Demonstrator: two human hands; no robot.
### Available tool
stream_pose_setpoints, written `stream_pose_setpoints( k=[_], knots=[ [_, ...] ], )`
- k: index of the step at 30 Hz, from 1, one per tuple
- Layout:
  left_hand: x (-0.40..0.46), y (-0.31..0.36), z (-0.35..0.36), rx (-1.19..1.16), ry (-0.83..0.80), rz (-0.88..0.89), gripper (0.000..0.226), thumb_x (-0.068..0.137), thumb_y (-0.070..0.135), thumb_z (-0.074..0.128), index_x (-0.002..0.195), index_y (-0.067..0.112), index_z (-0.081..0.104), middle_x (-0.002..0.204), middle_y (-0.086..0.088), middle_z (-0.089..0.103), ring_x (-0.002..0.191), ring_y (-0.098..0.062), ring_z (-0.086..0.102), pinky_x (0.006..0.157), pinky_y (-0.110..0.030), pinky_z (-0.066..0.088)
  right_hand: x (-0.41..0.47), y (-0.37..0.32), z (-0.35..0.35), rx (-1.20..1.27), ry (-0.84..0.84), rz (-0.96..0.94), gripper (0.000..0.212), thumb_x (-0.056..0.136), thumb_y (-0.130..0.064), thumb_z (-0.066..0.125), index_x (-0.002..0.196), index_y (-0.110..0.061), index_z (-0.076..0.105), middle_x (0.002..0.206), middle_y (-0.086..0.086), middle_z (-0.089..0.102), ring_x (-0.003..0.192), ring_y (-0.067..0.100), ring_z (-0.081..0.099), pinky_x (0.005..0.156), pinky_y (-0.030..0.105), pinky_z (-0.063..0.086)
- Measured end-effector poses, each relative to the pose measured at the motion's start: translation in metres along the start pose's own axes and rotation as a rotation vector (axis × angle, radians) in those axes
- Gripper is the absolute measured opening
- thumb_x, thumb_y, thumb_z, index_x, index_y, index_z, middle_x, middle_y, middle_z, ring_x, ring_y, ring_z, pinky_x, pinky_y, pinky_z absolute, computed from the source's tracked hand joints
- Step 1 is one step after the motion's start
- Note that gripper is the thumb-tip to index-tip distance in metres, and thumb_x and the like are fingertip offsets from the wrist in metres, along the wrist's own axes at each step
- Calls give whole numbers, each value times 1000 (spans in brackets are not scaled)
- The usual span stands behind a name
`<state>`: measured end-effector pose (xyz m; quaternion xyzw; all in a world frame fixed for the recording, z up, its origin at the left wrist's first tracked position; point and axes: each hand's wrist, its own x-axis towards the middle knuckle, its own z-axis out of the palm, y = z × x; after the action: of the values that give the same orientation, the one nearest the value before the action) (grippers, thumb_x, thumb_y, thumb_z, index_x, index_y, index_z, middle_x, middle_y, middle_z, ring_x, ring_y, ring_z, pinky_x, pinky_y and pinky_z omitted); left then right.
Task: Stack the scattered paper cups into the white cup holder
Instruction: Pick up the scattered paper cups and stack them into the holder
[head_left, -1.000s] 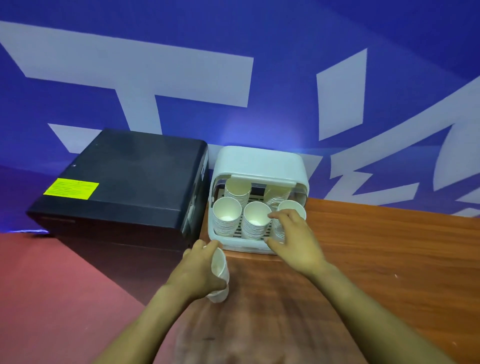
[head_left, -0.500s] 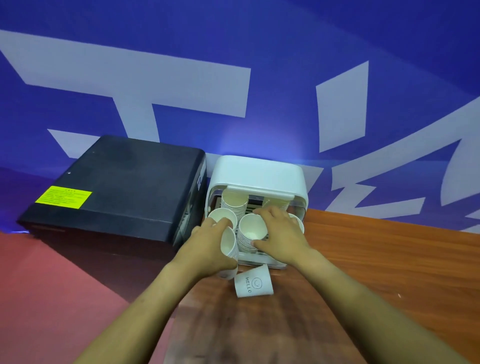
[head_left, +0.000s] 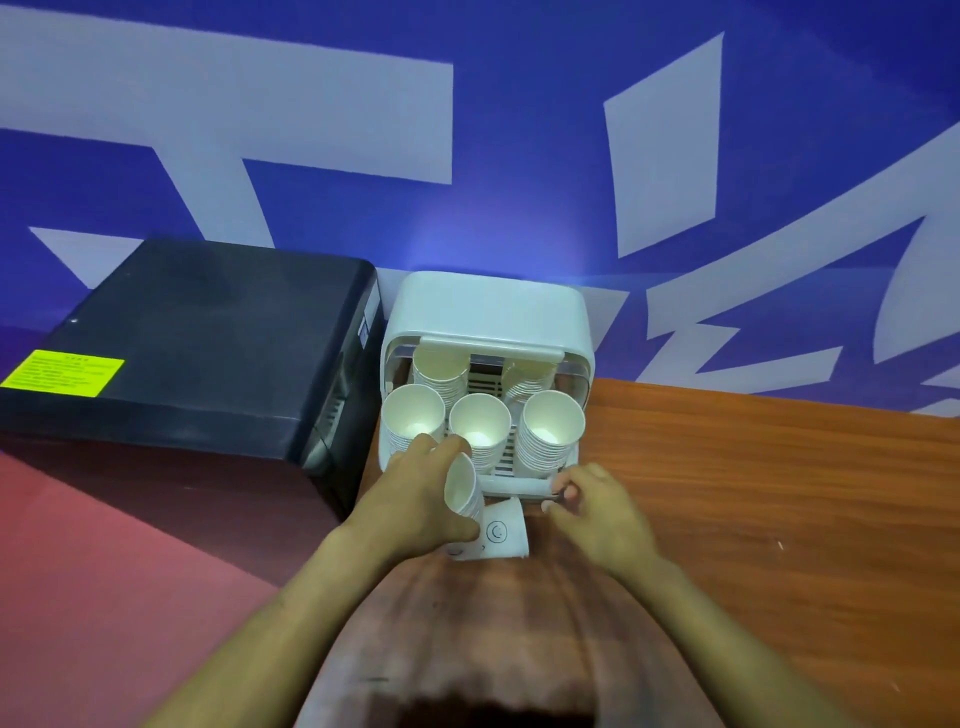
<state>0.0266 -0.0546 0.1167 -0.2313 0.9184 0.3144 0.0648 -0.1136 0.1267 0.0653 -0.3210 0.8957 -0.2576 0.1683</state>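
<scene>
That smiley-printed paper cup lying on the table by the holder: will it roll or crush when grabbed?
The white smiley-printed paper cup lies on its side on the wooden table, so a nudge would probably roll it in a curve. It looks thin and light; a hard pinch may dent it.

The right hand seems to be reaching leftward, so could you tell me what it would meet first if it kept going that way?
Most likely the loose cup lying on the table, just left of the right hand's fingertips; depth is unclear, so they might graze the holder's front edge first.
</scene>
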Motion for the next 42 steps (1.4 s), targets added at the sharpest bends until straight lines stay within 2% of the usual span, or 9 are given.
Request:
stream_pose_setpoints(
  k=[4, 12, 17, 21, 24, 28, 32, 36, 42],
  knots=[
    [-2, -2, 10, 20, -17, -24, 70, 60, 35, 78, 121, 30, 44, 114, 2, 45, 104, -26, 47, 85, -35, 47, -3, 15, 36, 15, -189, 148, 31, 82, -29, 70, 111, -17, 63, 106, -1, 51, 87, 7, 49, 66, 8, 33],
    [-7, -10, 13, -2, 3, -65, 72, 58, 35, 77, 122, 33, 44, 112, 4, 42, 104, -25, 46, 84, -35, 46, -5, 25, 75, 52, -252, 214, 12, 83, -23, 67, 94, -20, 63, 108, 0, 41, 92, 10, 45, 78, 15, 32],
    [-12, -12, 2, 0, 33, -59, 69, 58, 33, 77, 119, 32, 45, 110, 4, 42, 103, -26, 47, 85, -39, 48, -8, 25, 77, 104, -247, 183, 23, 83, -18, 66, 105, -11, 67, 115, 0, 43, 105, 11, 45, 78, 10, 26],
    [-15, -8, -11, -7, 70, -34, 69, 59, 34, 78, 118, 35, 42, 112, 4, 41, 102, -25, 47, 86, -39, 48, -15, 17, 64, 195, -245, 146, 12, 80, -12, 67, 85, -20, 60, 117, -4, 40, 110, 6, 39, 80, 8, 25],
    [-16, 0, -21, -15, 98, -5, 70, 60, 34, 77, 121, 34, 42, 114, 4, 41, 103, -25, 47, 88, -39, 47, -18, 12, 59, 230, -222, 133, 32, 74, -7, 69, 68, -25, 43, 111, -1, 48, 102, 10, 45, 71, 5, 30],
    [-17, 13, -31, -54, 116, 23, 70, 61, 37, 76, 122, 37, 41, 112, 7, 41, 103, -21, 46, 88, -35, 46, -21, 6, 58, 161, -191, 66, 44, 64, -16, 75, 86, -23, 38, 99, -2, 46, 91, 17, 42, 67, 10, 32],
    [-16, 20, -31, -69, 107, 33, 71, 61, 35, 77, 122, 36, 41, 114, 6, 42, 104, -20, 45, 88, -33, 45, -22, -7, 60, 53, -184, -6, 60, 63, -24, 77, 103, -24, 32, 104, -7, 43, 99, 19, 42, 75, 26, 38],
    [-17, 14, -17, -54, 75, 2, 71, 61, 34, 78, 123, 33, 42, 111, 4, 41, 102, -21, 45, 82, -30, 43, -23, -14, 67, -3, -148, -52, 65, 65, -33, 80, 111, -25, 35, 105, -14, 44, 105, 17, 44, 79, 26, 35],
    [-14, 3, -8, 4, 78, -24, 76, 62, 34, 79, 128, 32, 41, 116, 2, 41, 107, -25, 44, 87, -37, 47, -23, -12, 66, -74, -170, -50, 89, 64, -39, 81, 136, -30, 31, 135, -11, 45, 123, 16, 40, 96, 27, 36]
  ],
)
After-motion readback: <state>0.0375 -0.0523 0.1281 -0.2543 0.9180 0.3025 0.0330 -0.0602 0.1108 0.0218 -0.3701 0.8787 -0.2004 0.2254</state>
